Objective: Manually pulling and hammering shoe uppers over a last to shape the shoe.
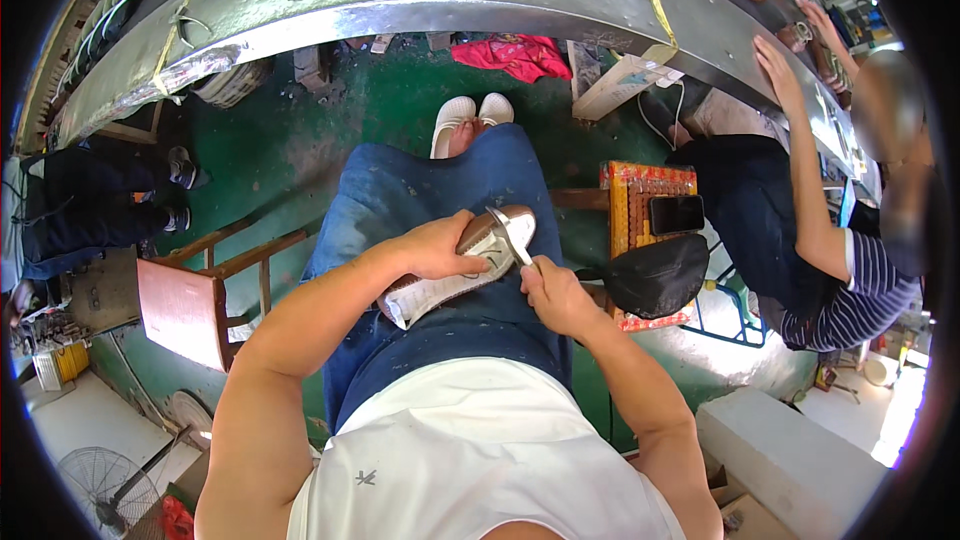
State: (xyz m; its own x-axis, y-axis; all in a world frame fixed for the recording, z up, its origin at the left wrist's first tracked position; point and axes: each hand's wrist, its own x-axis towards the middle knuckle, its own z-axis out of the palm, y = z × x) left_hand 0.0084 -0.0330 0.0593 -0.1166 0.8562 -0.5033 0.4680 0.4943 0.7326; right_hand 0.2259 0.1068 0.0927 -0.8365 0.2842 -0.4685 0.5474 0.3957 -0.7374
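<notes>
Across my thighs lies a shoe on its last [437, 292], its pale underside facing up and its brown edge showing. My left hand [440, 245] is closed round the side of the shoe, the thumb laid over its underside. In my right hand [556, 297] is a curved silver metal tool [514, 237], gripped at its near end. The tool's far end lies over the brown end of the shoe. Its exact kind does not show, and my right fist hides its handle.
A long metal workbench [400, 25] arcs across the front. Right of me, a stool with a beaded cover [633, 202] bears a phone [677, 215] and a black bag [655, 275]. A co-worker in a striped shirt [835, 300] sits beyond. A wooden stool [182, 310] stands left.
</notes>
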